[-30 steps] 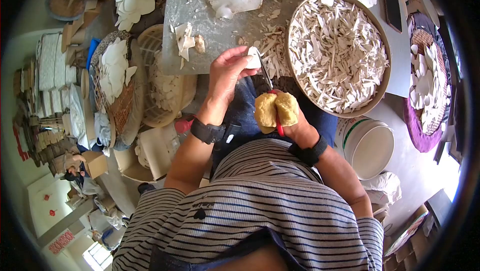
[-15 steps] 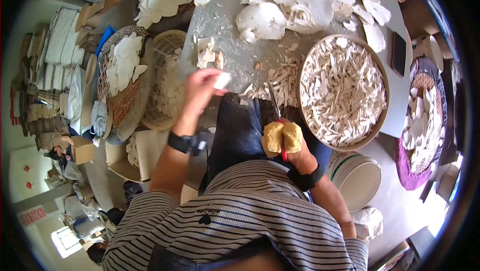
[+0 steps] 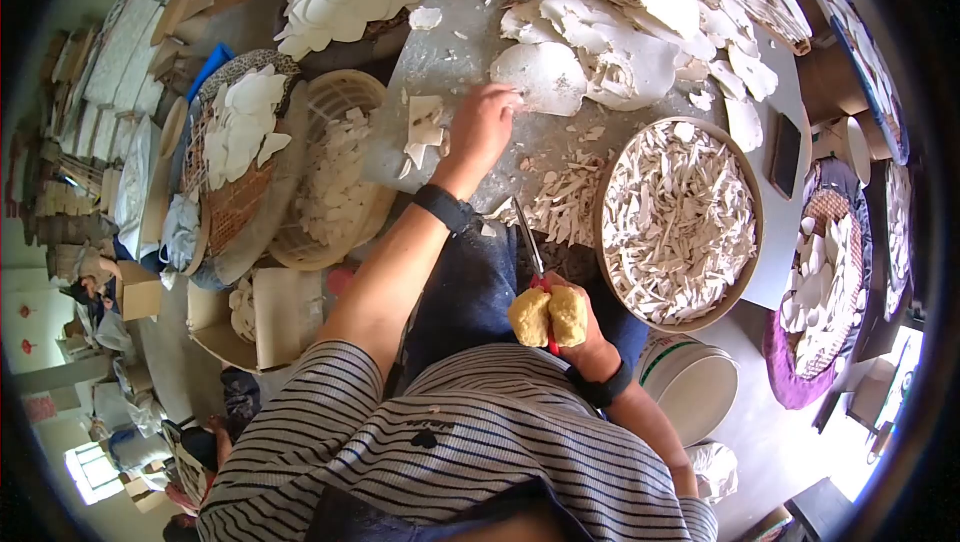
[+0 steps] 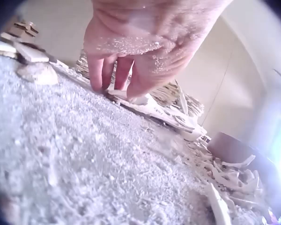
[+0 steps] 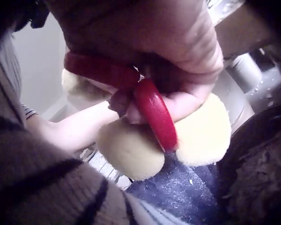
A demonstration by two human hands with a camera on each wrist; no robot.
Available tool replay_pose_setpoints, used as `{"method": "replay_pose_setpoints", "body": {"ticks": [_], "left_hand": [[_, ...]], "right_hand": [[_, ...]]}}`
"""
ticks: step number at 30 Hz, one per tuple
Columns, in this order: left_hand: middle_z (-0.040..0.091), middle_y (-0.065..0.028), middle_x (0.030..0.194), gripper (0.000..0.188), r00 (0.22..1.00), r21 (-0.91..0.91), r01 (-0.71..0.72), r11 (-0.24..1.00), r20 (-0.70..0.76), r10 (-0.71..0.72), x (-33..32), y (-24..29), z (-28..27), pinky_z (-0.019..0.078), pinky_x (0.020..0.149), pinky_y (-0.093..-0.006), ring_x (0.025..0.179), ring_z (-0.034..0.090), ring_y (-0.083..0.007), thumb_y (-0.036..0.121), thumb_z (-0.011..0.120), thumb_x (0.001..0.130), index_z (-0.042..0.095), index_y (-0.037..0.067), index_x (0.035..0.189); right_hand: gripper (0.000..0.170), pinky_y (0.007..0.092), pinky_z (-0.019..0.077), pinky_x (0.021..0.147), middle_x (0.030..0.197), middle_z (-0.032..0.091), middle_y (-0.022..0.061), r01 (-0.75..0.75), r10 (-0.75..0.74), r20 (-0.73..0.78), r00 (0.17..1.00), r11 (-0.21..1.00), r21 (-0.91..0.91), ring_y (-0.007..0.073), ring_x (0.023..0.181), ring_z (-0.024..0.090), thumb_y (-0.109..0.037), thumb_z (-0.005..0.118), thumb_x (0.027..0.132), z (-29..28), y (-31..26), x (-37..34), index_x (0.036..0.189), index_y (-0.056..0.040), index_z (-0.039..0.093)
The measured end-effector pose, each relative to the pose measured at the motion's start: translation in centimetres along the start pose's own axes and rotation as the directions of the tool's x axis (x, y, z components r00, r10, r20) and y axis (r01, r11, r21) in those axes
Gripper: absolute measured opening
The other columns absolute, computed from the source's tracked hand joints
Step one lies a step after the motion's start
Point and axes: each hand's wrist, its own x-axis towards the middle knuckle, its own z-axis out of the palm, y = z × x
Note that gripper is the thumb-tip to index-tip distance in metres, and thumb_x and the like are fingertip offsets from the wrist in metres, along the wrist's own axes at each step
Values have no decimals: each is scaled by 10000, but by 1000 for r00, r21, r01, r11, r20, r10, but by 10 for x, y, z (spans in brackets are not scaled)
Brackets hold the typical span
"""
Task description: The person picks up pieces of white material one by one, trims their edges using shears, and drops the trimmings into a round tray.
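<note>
My left hand [image 3: 484, 127] reaches over the table, its fingertips at the near edge of a rounded thin white slice [image 3: 545, 80]. In the left wrist view, thumb and fingers pinch the edge of a white slice [image 4: 143, 101] low over the dusty tabletop. My right hand [image 3: 590, 342] grips scissors [image 3: 529, 239] above my lap, blades pointing toward the table. Yellow foam padding [image 3: 567, 317] bulges around the scissors' red handles [image 5: 155, 115], and my fingers pass through the loops.
A round tray [image 3: 757, 272] full of white slivers stands on the right, beside loose slivers [image 3: 572, 204] at the table's front edge. More slices [image 3: 625, 47] are stacked behind. A phone [image 3: 785, 155] lies at the table's right; a white bucket [image 3: 690, 387] stands below. Baskets of pieces flank the table.
My left hand has left the scissors, moved off leftward with a small white piece, then reached forward to the slice without that piece. My right hand still holds the scissors; the head view has shifted.
</note>
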Motion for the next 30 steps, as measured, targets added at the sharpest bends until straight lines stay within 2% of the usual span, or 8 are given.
{"method": "replay_pose_setpoints", "body": {"ticks": [3, 4, 7, 12, 18, 19, 24, 30], "left_hand": [[652, -74, 912, 127, 787, -332, 615, 715, 304, -537, 0, 2, -14, 511, 689, -268, 762, 636, -146, 52, 592, 798, 645, 15, 908], [650, -100, 897, 142, 728, -661, 655, 368, 421, -540, -7, -4, -17, 521, 670, -272, 734, 646, -172, 78, 603, 813, 623, -4, 927], [645, -129, 870, 225, 632, -731, 682, -19, 601, -489, -18, 1, -49, 527, 620, -252, 714, 651, -183, 73, 593, 809, 577, -30, 1009], [622, -160, 964, 344, 547, -666, 743, -62, 659, -516, -39, 14, -79, 532, 673, -287, 798, 651, -253, 79, 579, 832, 477, -3, 1150], [629, -141, 924, 353, 533, -586, 804, -101, 785, -316, -66, 58, -89, 535, 662, -276, 771, 647, -220, 84, 579, 832, 488, 5, 1165], [628, -138, 914, 365, 516, -561, 823, -94, 806, -290, -69, 65, -90, 535, 660, -270, 771, 646, -211, 91, 589, 828, 488, 5, 1168], [630, -125, 910, 412, 545, -633, 758, -155, 747, -381, -84, 78, -79, 537, 660, -262, 763, 642, -193, 99, 604, 818, 477, -16, 1192], [629, -125, 939, 364, 543, -617, 785, -55, 729, -416, -87, 79, -71, 538, 657, -258, 778, 642, -188, 89, 592, 822, 526, -29, 1159]], "right_hand": [[207, 257, 432, 613, 756, 522, 42, -20, 23, -27, 999, 993, 113, 163, 663, 534, -13, 671, 648, -1, 9, -3, 790, -23, 521], [216, 255, 434, 615, 755, 523, 35, -43, 50, -41, 998, 987, 155, 152, 666, 532, -11, 675, 649, 0, 9, -4, 796, -29, 517], [254, 251, 446, 649, 794, 547, 24, -81, 89, -19, 996, 966, 246, 123, 712, 542, -19, 677, 676, 2, 7, -1, 869, -32, 514], [424, 284, 477, 787, 972, 593, 59, -60, 33, 91, 995, 949, 311, 143, 878, 588, -59, 674, 749, -2, 19, -3, 1123, -17, 479], [421, 296, 465, 737, 892, 568, 63, -47, 44, 17, 999, 964, 261, 188, 829, 576, -72, 660, 734, 10, 1, 7, 1075, -44, 415], [404, 304, 459, 743, 888, 562, 60, 64, -64, -20, 998, 997, -40, 193, 832, 571, -81, 646, 734, 8, 2, 7, 1070, -42, 426], [322, 317, 455, 710, 857, 557, 93, 231, -231, 51, 972, 882, -410, 260, 798, 562, -77, 618, 689, 3, 24, 10, 979, -35, 485], [292, 323, 454, 706, 848, 550, 105, 78, -78, 8, 997, 979, -190, 260, 808, 562, -94, 606, 714, 6, 28, 5, 971, -36, 479]]}}
